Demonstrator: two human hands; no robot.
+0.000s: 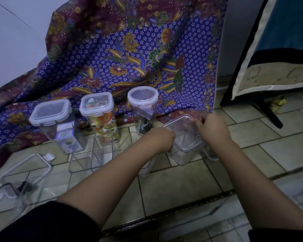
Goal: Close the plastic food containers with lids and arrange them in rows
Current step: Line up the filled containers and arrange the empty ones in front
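Note:
Three lidded clear containers stand in a row on the tiled floor against a patterned cloth: a square one (51, 117), a square one with colourful packets (99, 110) and a round one (143, 103). To their right a fourth clear container (184, 152) sits with a clear square lid (181, 130) on top. My left hand (162, 138) grips the lid's near-left edge. My right hand (211, 126) presses on its far-right corner. Open clear containers (87, 158) stand in front of the row.
A purple floral cloth (129, 55) hangs behind the row. A loose lid frame (27, 168) and another clear container (5, 198) lie at the lower left. More clear plastic (217, 224) sits at the bottom right. A blue-and-beige cloth (278, 49) hangs on a stand at right.

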